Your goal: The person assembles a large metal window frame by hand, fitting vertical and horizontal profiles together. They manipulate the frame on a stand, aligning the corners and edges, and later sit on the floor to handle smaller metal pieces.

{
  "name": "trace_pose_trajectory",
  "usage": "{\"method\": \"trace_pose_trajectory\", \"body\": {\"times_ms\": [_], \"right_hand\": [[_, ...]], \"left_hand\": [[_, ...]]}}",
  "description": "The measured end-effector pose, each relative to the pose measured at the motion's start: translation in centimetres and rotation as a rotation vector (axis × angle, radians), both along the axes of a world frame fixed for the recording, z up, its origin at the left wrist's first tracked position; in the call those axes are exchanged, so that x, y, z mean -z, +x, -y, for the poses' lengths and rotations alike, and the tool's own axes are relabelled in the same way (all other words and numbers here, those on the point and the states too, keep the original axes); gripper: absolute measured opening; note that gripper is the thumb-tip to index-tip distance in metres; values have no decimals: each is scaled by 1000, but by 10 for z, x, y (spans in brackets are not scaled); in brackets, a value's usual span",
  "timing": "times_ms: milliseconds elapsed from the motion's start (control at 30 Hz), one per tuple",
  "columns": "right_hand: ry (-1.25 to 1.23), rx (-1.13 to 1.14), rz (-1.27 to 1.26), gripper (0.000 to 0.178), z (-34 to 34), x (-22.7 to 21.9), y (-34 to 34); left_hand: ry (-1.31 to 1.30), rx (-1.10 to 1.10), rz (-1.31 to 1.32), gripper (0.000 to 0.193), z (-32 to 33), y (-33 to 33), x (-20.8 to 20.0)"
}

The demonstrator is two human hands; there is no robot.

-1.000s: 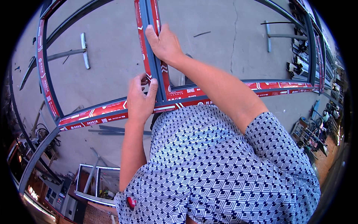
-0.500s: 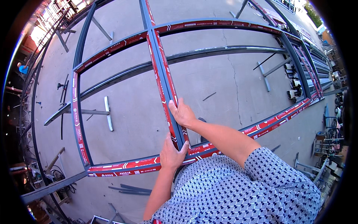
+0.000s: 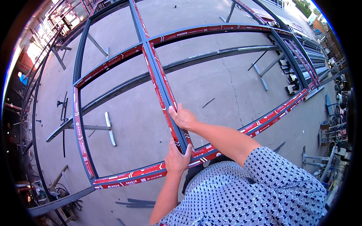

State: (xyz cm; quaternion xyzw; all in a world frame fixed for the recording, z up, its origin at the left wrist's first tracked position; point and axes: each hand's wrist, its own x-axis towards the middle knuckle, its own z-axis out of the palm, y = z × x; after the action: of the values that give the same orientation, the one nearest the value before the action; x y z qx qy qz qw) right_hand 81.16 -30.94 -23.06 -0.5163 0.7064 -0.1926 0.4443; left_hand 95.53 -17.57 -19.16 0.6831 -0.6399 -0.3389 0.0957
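A large dark grey metal window frame, wrapped in red printed film, lies before me. Its middle bar (image 3: 160, 88) runs away from my body and crosses a farther rail (image 3: 211, 28). Close to where this bar meets the near rail (image 3: 130, 177), my left hand (image 3: 176, 158) straddles it, thumb on the right side and fingers on the left. A little farther up, my right hand (image 3: 183, 117) is closed over the bar from its right side. The undersides of both grips are hidden.
Beneath the frame, a long metal beam (image 3: 124, 83) crosses on supports with a T-shaped foot (image 3: 110, 128). Several loose profiles (image 3: 139, 203) lie on the concrete floor (image 3: 124, 147). Stacked profiles (image 3: 316, 56) and a rack (image 3: 320, 162) stand right. A person in blue (image 3: 23, 78) is far left.
The view has shifted, so the frame's near left corner sits lower and slightly right. Both hands keep about the same places on the middle bar.
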Motion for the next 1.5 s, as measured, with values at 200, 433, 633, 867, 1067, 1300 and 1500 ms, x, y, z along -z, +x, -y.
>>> {"method": "trace_pose_trajectory", "body": {"times_ms": [200,433,633,867,1067,1300,1500], "right_hand": [[79,-23,-23,84,-5,-5,-2],[-166,6,35,71,-85,-10,-89],[-523,28,-168,33,-208,-27,-263],[-837,306,-480,20,-316,-26,-424],[-705,579,-451,15,-373,-21,-494],[-426,884,-376,14,-452,20,-530],[-48,1035,-278,25,-505,63,-561]], "left_hand": [[-34,-42,24,86,-3,1,9],[-89,-101,-17,79,-1,-2,18],[-491,-291,-7,56,-30,-11,35],[-674,-82,154,41,-84,-179,51],[-458,510,134,36,-68,-345,32],[-290,773,6,40,-45,-467,27],[-120,819,-83,43,-38,-568,29]]}}
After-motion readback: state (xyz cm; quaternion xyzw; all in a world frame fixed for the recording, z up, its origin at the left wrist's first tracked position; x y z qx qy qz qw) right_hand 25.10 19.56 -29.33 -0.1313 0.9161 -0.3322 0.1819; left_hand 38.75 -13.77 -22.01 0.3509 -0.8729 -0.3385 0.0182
